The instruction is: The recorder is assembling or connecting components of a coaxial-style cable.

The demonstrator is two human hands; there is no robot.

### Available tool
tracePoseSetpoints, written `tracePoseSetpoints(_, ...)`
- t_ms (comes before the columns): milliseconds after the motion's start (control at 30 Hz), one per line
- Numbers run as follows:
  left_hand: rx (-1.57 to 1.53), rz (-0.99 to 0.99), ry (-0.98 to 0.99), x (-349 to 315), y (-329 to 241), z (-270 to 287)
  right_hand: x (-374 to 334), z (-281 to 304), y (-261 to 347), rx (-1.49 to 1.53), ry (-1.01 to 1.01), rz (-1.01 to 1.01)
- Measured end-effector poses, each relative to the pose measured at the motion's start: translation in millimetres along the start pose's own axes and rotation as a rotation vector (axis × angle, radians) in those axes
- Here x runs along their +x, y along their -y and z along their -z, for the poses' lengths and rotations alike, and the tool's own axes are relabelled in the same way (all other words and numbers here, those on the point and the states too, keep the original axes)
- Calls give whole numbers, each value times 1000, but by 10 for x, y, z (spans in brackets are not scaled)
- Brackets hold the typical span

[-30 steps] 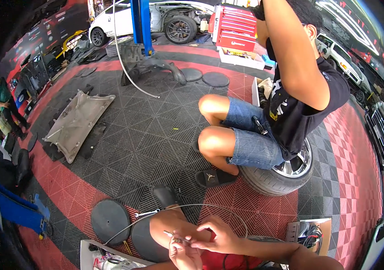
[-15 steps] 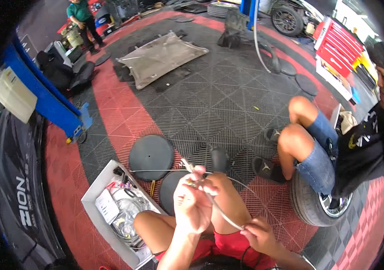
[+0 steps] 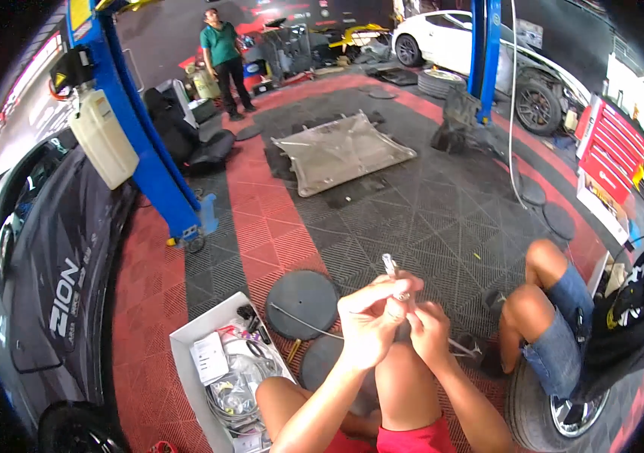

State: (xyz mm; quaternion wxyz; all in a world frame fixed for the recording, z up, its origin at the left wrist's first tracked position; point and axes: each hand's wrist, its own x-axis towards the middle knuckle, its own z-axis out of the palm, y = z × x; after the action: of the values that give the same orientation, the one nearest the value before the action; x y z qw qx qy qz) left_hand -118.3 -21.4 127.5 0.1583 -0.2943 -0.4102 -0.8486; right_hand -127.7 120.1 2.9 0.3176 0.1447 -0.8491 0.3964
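Note:
In front of my knees, my left hand [image 3: 371, 321] is closed around a thin grey line near its end, and a shiny metal fitting [image 3: 389, 263] pokes up above the fingertips. Right beside it, my right hand [image 3: 431, 332] has its fingers curled closed on the same line. One free length of the thin grey line [image 3: 303, 323] runs out left over a round black pad [image 3: 303, 303]; another part shows to the right of my right hand. My fingers hide the stretch between the hands.
At my left stands a white box [image 3: 188, 370] with coiled lines [image 3: 242, 404] and plastic bags. A seated person [image 3: 624, 302] is close on my right, by a wheel [image 3: 529, 408]. Farther off are a blue lift post [image 3: 137, 143], a flat grey panel [image 3: 352, 155] and a standing person [image 3: 224, 57].
My right hand has come up the line to beside my left hand. The metal end now points upward. My view has tilted up, showing more of the far workshop.

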Motion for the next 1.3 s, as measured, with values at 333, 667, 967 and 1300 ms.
tracePoseSetpoints(333, 599, -397, -133, 365, -908, 578, 651, -1306, 1096, 303, 136, 255)
tracePoseSetpoints(667, 689, -157, -410, -283, -1298, 1228, -705, -1584, 1533, 426, 606, 158)
tracePoseSetpoints(967, 309, 45, -579, -351, -1174, 1652, -176, -1123, 1585, 314, 771, 181)
tracePoseSetpoints(1300, -73, 261, -560, -518, -849, 1306, 588, -734, 1835, 606, 217, 243)
